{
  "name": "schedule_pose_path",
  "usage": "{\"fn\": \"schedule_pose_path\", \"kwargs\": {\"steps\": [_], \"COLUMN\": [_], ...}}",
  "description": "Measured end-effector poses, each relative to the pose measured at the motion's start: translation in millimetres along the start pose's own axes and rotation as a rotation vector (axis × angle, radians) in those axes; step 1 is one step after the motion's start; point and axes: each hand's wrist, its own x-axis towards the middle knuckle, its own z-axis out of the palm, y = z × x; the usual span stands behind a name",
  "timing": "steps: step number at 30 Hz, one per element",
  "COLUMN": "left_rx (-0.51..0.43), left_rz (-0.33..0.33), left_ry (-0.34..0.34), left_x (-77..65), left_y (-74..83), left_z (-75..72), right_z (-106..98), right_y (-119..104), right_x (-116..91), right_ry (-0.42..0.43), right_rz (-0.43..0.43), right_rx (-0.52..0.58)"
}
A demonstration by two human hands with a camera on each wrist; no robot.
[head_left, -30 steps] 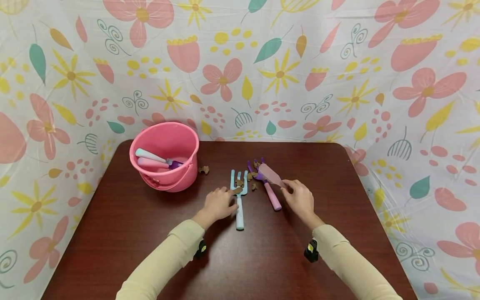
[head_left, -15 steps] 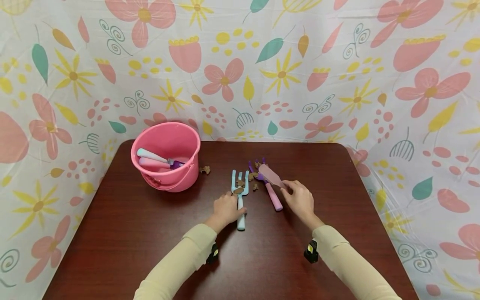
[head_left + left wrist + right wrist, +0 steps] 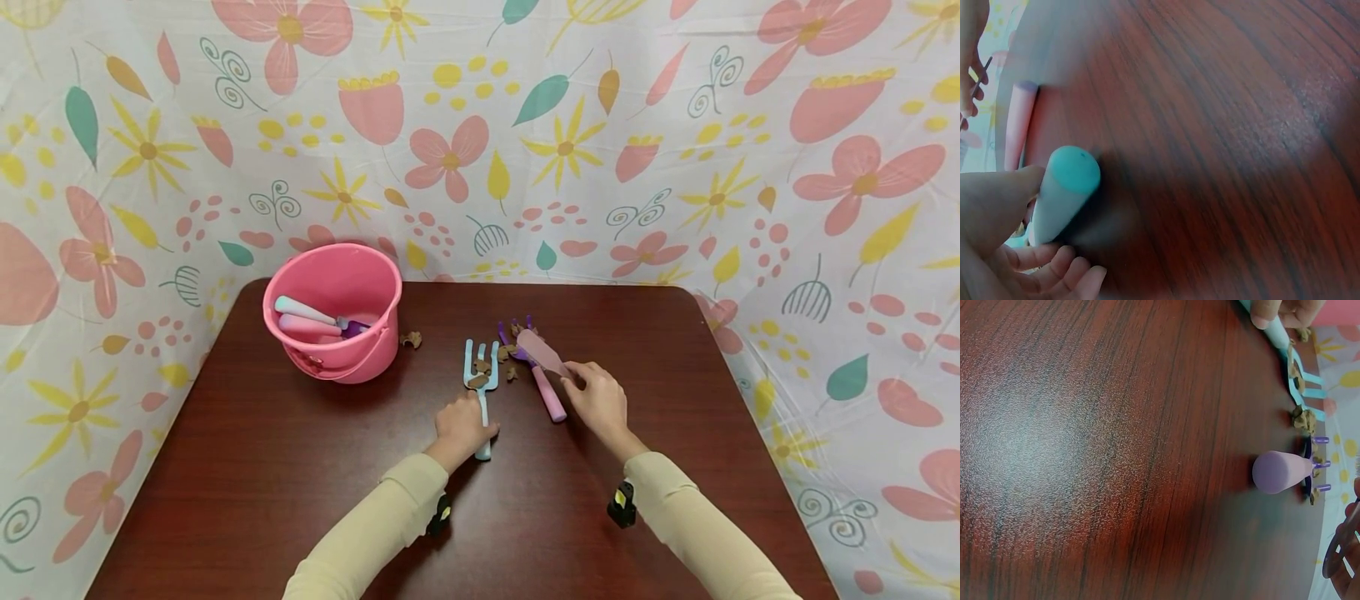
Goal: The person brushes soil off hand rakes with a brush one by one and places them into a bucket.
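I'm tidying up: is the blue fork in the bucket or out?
Out: the left hand holds the blue fork, apart from the pink bucket.

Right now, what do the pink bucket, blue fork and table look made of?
Pink bucket: probably smooth plastic, given its thick rim. Blue fork: painted metal or plastic; evenly coloured, smooth. Table: wood or laminate, shiny, with dark grain lines.

A small filming set of some kind was suggested, though the type of building could not be told. A cloth (image 3: 465,83) printed with flowers and leaves was hung behind the far edge of the wood-grain worktop (image 3: 187,467) and past its left and right edges, and black devices (image 3: 621,504) were worn near both sleeve cuffs (image 3: 660,477).
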Motion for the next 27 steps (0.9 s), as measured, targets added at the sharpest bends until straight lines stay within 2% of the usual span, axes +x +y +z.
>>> {"fn": "schedule_pose_path", "kwargs": {"steps": [10,16,22,27], "left_rx": [-0.124,-0.164,-0.154,-0.085], "left_rz": [-0.053,-0.059,-0.052,-0.032], "left_ry": [-0.087,-0.100,-0.081,-0.045], "left_x": [1.2,1.2,2.4,4.6], "left_y": [-6.4,-12.7,-22.0,-29.9], "left_z": [-5.0,-7.8,-11.2,-15.5], "right_z": [1.6,2.2,1.8,1.4], "right_y": [0.9,1.6,2.9,2.7], "right_x": [-1.1,-1.8,-2.3,-2.3], "right_ry": [0.002,-0.010,-0.026,-0.031], "right_rz": [-0.013,-0.004,0.010,0.014], "right_rx": [0.019,0.017,0.021,0.019]}}
